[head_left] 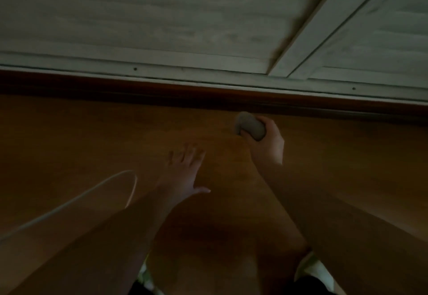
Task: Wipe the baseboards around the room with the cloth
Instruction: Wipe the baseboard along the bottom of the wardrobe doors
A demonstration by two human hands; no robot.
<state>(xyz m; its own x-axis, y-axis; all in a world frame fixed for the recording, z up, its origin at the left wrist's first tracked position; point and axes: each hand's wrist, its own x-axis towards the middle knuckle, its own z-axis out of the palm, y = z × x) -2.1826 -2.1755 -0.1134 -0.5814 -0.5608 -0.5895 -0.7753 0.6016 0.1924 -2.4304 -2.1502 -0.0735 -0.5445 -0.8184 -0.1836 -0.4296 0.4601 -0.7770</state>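
Cloth (pixel 251 127) bunched in right hand (pixel 266 142) near baseboard (pixel 139 86); cable (pixel 92 192) left.

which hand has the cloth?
The right hand: its fingers curl round the bunched grey cloth, just below the dark wooden baseboard. The left hand holds nothing, fingers spread flat toward the orange-brown wooden floor.

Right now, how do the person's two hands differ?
The right hand is curled around a grey cloth near the dark baseboard; the left hand holds nothing. The right's fingers are bent; the left's are spread flat over the wooden floor. Both are bare, reaching forward.
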